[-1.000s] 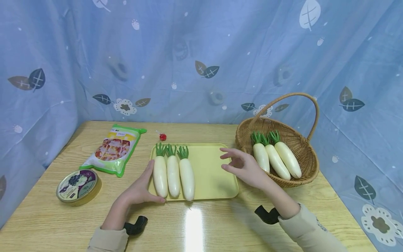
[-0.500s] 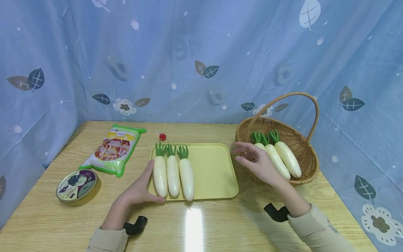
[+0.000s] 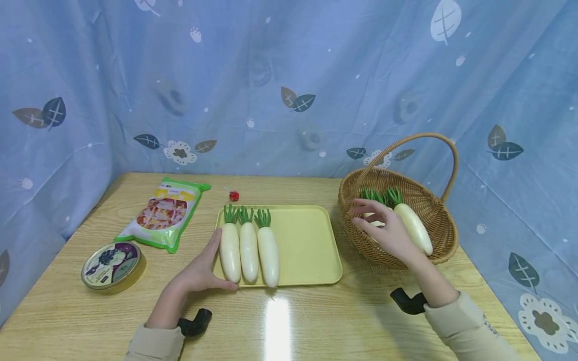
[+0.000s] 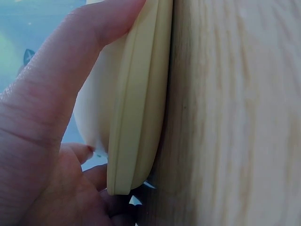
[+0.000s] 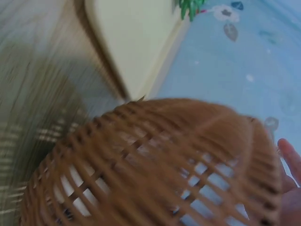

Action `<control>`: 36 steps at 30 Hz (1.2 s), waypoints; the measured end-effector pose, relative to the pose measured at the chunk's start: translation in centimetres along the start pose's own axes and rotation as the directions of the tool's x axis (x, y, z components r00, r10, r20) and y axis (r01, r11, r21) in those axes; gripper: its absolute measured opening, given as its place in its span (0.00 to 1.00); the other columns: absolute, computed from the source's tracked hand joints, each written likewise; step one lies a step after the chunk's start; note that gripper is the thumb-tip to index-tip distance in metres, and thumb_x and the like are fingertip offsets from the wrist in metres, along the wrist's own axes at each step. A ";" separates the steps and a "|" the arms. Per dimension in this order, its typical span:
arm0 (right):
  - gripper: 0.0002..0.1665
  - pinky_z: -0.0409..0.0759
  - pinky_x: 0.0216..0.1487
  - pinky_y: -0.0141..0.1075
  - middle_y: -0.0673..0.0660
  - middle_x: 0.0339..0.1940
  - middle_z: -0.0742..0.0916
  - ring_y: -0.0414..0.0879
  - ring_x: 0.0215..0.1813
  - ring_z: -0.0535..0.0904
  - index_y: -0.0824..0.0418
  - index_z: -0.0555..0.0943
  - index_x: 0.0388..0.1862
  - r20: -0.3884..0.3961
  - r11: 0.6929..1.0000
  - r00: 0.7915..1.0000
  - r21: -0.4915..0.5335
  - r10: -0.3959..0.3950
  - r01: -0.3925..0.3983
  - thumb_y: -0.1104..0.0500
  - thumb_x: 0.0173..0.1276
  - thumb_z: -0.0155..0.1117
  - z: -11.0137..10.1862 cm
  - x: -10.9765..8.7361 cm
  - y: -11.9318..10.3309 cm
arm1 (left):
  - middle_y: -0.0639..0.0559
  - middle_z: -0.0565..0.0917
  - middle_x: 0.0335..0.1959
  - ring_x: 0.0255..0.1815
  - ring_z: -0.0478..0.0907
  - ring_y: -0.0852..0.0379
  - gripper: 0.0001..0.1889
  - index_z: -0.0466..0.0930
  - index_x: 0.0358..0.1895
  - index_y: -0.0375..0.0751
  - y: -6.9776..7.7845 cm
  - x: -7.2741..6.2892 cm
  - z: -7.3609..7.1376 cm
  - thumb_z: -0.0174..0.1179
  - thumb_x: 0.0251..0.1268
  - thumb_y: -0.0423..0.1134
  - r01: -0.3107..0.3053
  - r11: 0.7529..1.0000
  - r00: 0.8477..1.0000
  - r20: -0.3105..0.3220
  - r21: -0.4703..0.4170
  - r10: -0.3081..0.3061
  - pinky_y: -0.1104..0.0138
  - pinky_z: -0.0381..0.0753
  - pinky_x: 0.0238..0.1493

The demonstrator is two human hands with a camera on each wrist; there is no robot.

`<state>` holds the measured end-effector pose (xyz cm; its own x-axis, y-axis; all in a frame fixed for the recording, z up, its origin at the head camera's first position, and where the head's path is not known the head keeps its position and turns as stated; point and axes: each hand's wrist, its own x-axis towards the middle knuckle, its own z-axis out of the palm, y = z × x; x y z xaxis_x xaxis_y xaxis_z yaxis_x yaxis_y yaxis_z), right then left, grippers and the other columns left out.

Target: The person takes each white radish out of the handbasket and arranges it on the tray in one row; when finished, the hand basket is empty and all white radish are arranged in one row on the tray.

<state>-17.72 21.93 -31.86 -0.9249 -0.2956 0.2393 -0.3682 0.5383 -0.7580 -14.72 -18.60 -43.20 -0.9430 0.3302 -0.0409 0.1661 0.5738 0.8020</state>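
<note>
My left hand (image 3: 198,273) holds the near left corner of a yellow tray (image 3: 307,245). In the left wrist view its thumb lies along the tray's rim (image 4: 134,108), other fingers at the far side. Three white radishes (image 3: 268,258) with green tops lie side by side in the tray's left half. To the right stands a wicker basket (image 3: 444,225) holding more white radishes (image 3: 414,228). Over the basket's left side is my right hand (image 3: 393,233), fingers apart, partly covering the radishes. The basket's woven wall (image 5: 141,165) fills much of the right wrist view.
Left of the tray lie a green-edged food packet (image 3: 162,215) and a round tin (image 3: 113,265). A small red item (image 3: 234,196) sits behind the tray. The basket's tall handle (image 3: 417,135) arches above it. A blue patterned curtain (image 3: 253,100) closes the back.
My right hand has moved right from above the tray to over the basket, covering more of its radishes. The left hand, tray and its radishes have stayed in place.
</note>
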 end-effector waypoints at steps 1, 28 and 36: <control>0.26 0.78 0.36 0.35 0.62 0.49 0.81 0.53 0.43 0.78 0.62 0.68 0.63 -0.003 1.000 1.000 -0.004 0.006 -0.006 0.57 0.67 0.57 -0.1 0.0 0.2 | 0.33 0.32 0.71 0.70 0.33 0.37 0.74 0.26 0.70 0.33 0.0 0.0 0.0 0.78 0.26 0.52 0.001 1.000 1.000 0.000 0.000 -0.001 0.45 0.41 0.66; 0.35 0.69 0.48 0.60 0.72 0.59 0.71 0.69 0.58 0.65 0.65 0.61 0.67 -0.105 0.962 0.979 -0.192 0.175 -0.192 0.49 0.67 0.55 -4.6 0.6 5.6 | 0.33 0.32 0.71 0.70 0.33 0.37 0.74 0.26 0.70 0.32 -0.1 0.0 0.0 0.78 0.27 0.51 -0.005 1.000 1.000 0.001 -0.012 0.005 0.45 0.41 0.66; 0.37 0.67 0.51 0.62 0.73 0.60 0.69 0.70 0.59 0.63 0.67 0.59 0.68 -0.102 0.949 0.973 -0.223 0.206 -0.225 0.48 0.68 0.54 -5.4 0.8 6.4 | 0.34 0.32 0.71 0.70 0.33 0.37 0.74 0.25 0.70 0.33 0.0 0.0 0.0 0.78 0.27 0.51 -0.007 1.000 1.000 0.001 -0.020 0.007 0.45 0.41 0.66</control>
<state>-21.33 29.36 -33.26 -0.9857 -0.0961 0.1383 -0.1628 0.7533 -0.6372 -14.77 -18.61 -43.24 -0.9415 0.3351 -0.0362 0.1667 0.5561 0.8142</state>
